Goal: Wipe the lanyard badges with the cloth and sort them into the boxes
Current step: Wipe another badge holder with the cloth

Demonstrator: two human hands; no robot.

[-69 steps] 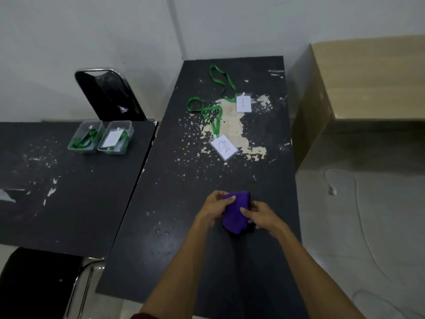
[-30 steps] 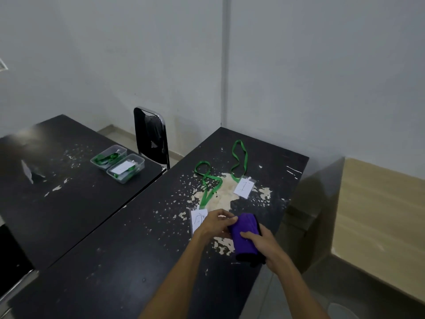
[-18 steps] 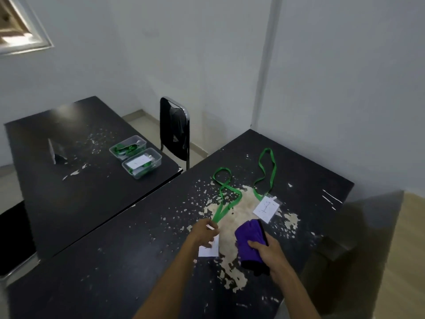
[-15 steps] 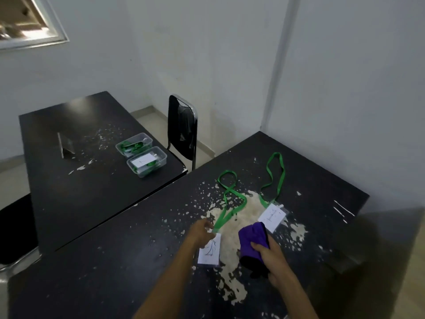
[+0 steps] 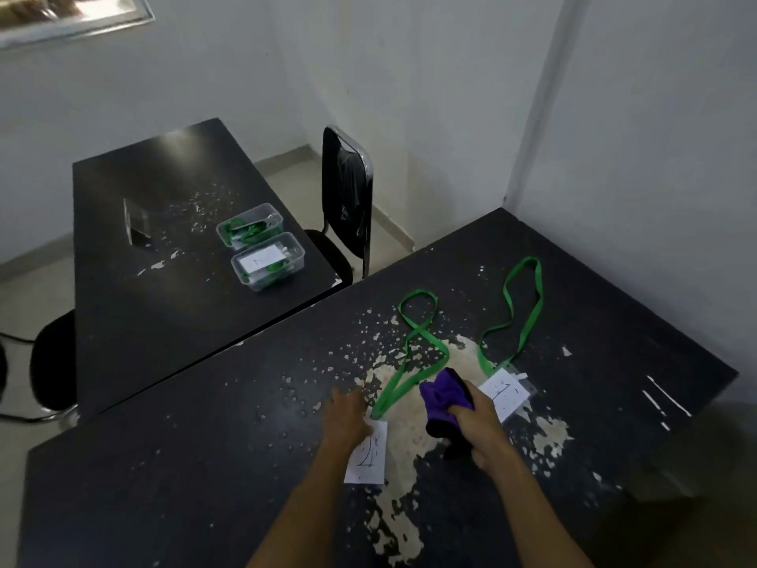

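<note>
Two white badges on green lanyards lie on the worn black table. The near badge bears a handwritten mark; my left hand rests on its top edge, fingers spread over it, beside its green lanyard. My right hand grips a bunched purple cloth just right of that badge. The far badge lies behind my right hand with its lanyard looping away. Two clear boxes sit on the left table: one with green lanyards, one with a white badge.
A second black table stands to the left with a small upright clear stand. A black chair sits between the tables by the wall. Another black chair is at far left. White walls close in behind.
My view swung left and up. My left hand let go of the cloth and came down on the near badge; my right hand kept the cloth and moved beside it.
</note>
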